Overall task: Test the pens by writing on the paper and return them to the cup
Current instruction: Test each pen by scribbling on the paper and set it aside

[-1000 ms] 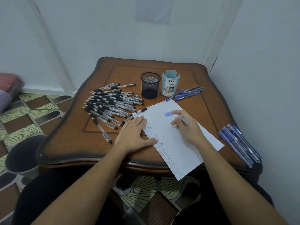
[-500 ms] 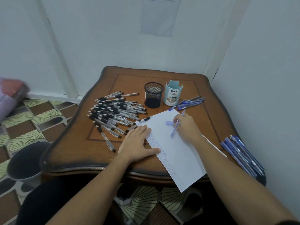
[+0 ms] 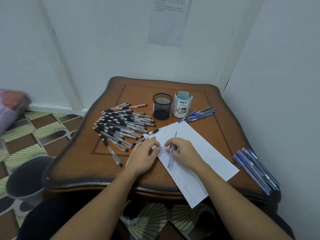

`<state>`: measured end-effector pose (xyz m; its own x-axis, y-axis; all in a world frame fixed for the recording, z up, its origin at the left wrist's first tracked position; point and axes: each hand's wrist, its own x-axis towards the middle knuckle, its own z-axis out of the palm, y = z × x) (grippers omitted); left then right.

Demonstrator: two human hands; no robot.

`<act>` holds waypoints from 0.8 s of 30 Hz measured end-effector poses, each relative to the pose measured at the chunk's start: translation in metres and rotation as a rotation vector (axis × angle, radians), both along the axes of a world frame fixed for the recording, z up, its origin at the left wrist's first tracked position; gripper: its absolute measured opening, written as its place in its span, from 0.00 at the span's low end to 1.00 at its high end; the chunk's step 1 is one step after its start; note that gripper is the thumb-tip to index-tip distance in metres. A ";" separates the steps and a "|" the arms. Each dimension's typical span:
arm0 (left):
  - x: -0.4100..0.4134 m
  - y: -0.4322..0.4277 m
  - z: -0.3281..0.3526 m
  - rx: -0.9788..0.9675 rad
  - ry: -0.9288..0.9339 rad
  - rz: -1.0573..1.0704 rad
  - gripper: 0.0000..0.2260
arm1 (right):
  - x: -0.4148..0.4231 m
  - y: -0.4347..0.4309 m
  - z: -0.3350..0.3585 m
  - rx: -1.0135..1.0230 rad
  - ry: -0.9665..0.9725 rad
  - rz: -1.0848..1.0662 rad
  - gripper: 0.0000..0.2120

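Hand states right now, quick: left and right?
Left hand: fingers curled, seems to pinch the pen cap.
Right hand: holds the blue pen, tip down at the paper.

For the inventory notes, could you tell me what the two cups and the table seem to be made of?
Black cup: probably matt metal mesh; see-through wall. Light blue cup: smooth plastic or card, printed label. Table: seemingly varnished wood, brown with soft sheen.

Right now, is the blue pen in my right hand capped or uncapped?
Uncapped: its pale cap sits apart from the blue pen, beside your right hand.
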<state>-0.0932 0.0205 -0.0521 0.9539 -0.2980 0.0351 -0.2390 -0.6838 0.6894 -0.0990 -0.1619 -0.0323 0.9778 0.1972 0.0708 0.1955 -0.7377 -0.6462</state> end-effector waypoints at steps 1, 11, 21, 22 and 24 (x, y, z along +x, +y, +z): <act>0.000 0.001 -0.001 -0.057 -0.007 0.022 0.05 | -0.002 0.001 0.000 0.069 -0.006 -0.007 0.10; 0.000 0.000 0.003 -0.242 0.063 0.153 0.04 | -0.009 0.002 0.013 0.802 0.220 -0.398 0.05; 0.001 0.002 -0.002 -0.316 0.052 0.148 0.05 | -0.020 0.010 0.010 0.797 0.265 -0.245 0.02; 0.002 0.002 -0.003 -0.336 0.063 0.154 0.05 | -0.020 0.010 0.012 0.840 0.292 -0.250 0.04; 0.002 0.002 -0.002 -0.373 0.091 0.162 0.05 | -0.017 0.008 0.015 0.998 0.372 -0.304 0.13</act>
